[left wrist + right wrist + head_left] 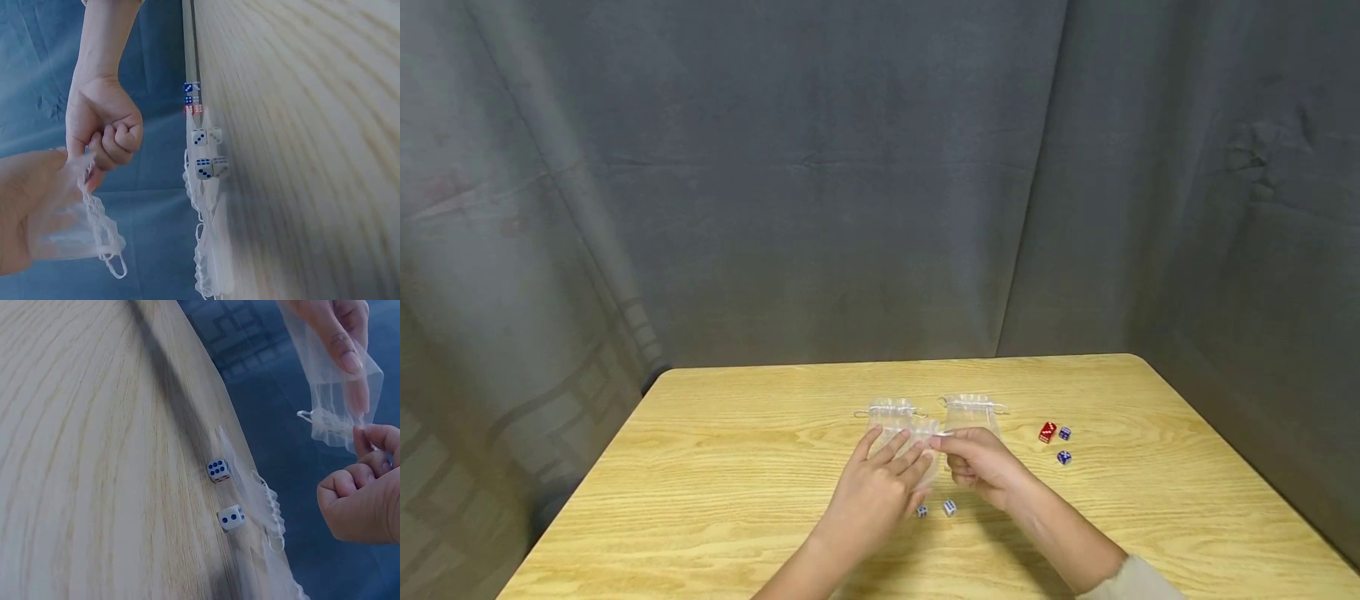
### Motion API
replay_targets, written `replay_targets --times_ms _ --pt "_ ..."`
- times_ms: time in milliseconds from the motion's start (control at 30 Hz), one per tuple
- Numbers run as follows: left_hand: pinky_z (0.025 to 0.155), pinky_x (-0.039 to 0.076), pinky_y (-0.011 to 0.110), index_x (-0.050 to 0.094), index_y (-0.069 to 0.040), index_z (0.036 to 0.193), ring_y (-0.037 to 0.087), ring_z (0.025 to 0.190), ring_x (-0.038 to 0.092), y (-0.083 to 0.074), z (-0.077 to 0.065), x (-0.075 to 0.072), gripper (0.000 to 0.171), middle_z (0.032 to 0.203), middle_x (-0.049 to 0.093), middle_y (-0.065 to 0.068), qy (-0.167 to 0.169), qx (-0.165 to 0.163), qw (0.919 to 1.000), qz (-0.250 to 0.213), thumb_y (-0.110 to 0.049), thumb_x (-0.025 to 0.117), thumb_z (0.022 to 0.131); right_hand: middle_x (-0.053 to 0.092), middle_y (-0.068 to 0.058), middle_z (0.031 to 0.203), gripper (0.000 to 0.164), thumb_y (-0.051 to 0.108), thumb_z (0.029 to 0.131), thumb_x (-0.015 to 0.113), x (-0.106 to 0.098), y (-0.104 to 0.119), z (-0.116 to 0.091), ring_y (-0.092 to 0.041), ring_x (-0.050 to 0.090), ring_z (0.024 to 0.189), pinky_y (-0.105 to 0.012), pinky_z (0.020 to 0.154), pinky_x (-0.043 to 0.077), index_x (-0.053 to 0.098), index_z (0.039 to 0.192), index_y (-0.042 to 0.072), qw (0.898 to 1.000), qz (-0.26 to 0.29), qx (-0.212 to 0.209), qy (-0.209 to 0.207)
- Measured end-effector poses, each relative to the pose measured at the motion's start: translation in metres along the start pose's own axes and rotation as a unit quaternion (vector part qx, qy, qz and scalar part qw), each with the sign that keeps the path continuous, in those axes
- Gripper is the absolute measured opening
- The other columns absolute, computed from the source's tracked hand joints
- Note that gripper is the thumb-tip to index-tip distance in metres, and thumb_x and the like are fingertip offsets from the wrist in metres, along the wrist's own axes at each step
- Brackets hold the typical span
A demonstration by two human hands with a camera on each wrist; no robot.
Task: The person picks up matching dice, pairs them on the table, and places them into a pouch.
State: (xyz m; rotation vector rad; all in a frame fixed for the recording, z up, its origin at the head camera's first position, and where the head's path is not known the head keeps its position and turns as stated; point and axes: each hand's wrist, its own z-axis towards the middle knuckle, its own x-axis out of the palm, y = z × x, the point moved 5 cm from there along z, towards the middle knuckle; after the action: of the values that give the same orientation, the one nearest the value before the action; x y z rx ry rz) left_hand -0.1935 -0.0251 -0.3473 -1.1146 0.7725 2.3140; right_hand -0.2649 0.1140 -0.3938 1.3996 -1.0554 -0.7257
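Note:
Above the table, a sheer white drawstring pouch point(324, 397) hangs between both hands. My left hand point(878, 483) holds its body, with the thumb on one side and the fingers on the other. At the pouch's gathered top, my right hand point(983, 462) pinches the edge or cord between thumb and forefinger, its other fingers curled in. Two white dice with blue pips, one die point(218, 470) and another die point(231, 517), lie on the table below the hands. Nothing shows clearly inside the held pouch.
Two more sheer pouches lie flat behind the hands, a left pouch point(891, 408) and a right pouch point(972, 406). To the right are red dice point(1047, 432), a blue die point(1064, 433) and another blue die point(1064, 457). A grey curtain point(820, 183) surrounds the wooden table point(715, 483).

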Motion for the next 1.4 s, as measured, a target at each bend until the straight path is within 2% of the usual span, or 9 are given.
replay_targets --times_ms 267,433,600,767,933,1133,1200,1300,1400 --pt "0.103 0.028 0.047 0.065 -0.017 0.117 0.019 0.12 0.048 0.002 -0.004 0.002 0.04 0.123 0.057 0.0 0.013 0.006 0.9994 -0.033 -0.044 0.055 0.089 0.033 0.01 0.044 0.027 0.012 0.087 0.06 -0.006 0.01 -0.003 -0.005 0.028 0.042 -0.019 0.046 0.026 0.058 0.061 0.015 0.999 -0.021 -0.028 -0.01" --pt "0.099 0.034 0.046 0.069 -0.013 0.11 0.019 0.114 0.054 0.014 -0.005 -0.003 0.031 0.117 0.062 0.002 -0.029 -0.035 0.9961 -0.075 -0.034 0.059 0.089 0.03 0.007 0.047 0.028 0.015 0.085 0.065 -0.004 0.027 -0.006 -0.007 0.026 0.043 -0.022 0.047 0.026 0.056 0.059 0.015 0.994 -0.073 -0.069 -0.049" --pt "0.091 0.041 0.04 0.072 -0.012 0.096 0.012 0.096 0.061 0.032 -0.008 -0.008 0.017 0.097 0.069 -0.003 -0.105 -0.088 0.973 -0.186 -0.022 0.063 0.087 0.029 0.005 0.051 0.024 0.014 0.084 0.067 0.0 0.044 -0.014 -0.009 0.025 0.046 -0.024 0.049 0.026 0.061 0.061 0.01 0.978 -0.151 -0.111 -0.095" --pt "0.082 0.045 0.038 0.071 -0.01 0.084 0.009 0.086 0.06 0.047 -0.013 -0.01 0.009 0.086 0.069 -0.003 -0.154 -0.139 0.9417 -0.265 -0.015 0.064 0.085 0.052 0.002 0.064 0.018 0.013 0.083 0.068 0.005 0.053 -0.023 -0.01 0.043 0.061 -0.025 0.056 0.038 0.068 0.071 0.0 0.959 -0.218 -0.143 -0.108" --pt "0.087 0.041 0.043 0.065 -0.009 0.08 0.016 0.104 0.054 0.061 -0.017 -0.008 0.008 0.108 0.064 0.004 -0.144 -0.227 0.8896 -0.369 -0.011 0.062 0.088 0.051 0.001 0.062 0.018 0.012 0.083 0.068 0.011 0.057 -0.029 -0.007 0.039 0.056 -0.022 0.049 0.035 0.068 0.072 -0.002 0.941 -0.274 -0.18 -0.086" --pt "0.089 0.039 0.048 0.059 -0.002 0.082 0.029 0.114 0.049 0.074 -0.016 -0.005 0.017 0.117 0.059 0.013 -0.126 -0.308 0.7559 -0.564 -0.013 0.053 0.093 0.045 0.004 0.058 0.014 0.011 0.083 0.068 0.017 0.053 -0.034 -0.003 0.031 0.049 -0.02 0.045 0.03 0.069 0.074 0.0 0.935 -0.298 -0.183 -0.053" --pt "0.092 0.037 0.05 0.059 0.002 0.085 0.03 0.117 0.047 0.077 -0.014 -0.005 0.019 0.118 0.058 0.014 -0.117 -0.32 0.7258 -0.598 -0.014 0.052 0.094 0.043 0.005 0.056 0.014 0.01 0.083 0.068 0.02 0.052 -0.035 -0.002 0.03 0.048 -0.019 0.045 0.029 0.069 0.073 0.001 0.933 -0.306 -0.185 -0.045" --pt "0.095 0.036 0.051 0.061 0.004 0.088 0.031 0.119 0.045 0.078 -0.011 -0.006 0.021 0.119 0.057 0.015 -0.107 -0.322 0.714 -0.612 -0.014 0.053 0.094 0.044 0.007 0.054 0.011 0.01 0.082 0.069 0.024 0.051 -0.036 -0.001 0.029 0.046 -0.018 0.044 0.027 0.07 0.075 0.001 0.931 -0.31 -0.189 -0.029" --pt "0.095 0.035 0.052 0.064 0.001 0.086 0.029 0.118 0.046 0.076 -0.01 -0.006 0.022 0.119 0.057 0.011 -0.089 -0.318 0.7205 -0.61 -0.017 0.053 0.094 0.042 0.008 0.052 0.01 0.01 0.082 0.069 0.027 0.051 -0.038 0.0 0.028 0.045 -0.018 0.043 0.025 0.071 0.078 0.001 0.931 -0.312 -0.19 -0.015"
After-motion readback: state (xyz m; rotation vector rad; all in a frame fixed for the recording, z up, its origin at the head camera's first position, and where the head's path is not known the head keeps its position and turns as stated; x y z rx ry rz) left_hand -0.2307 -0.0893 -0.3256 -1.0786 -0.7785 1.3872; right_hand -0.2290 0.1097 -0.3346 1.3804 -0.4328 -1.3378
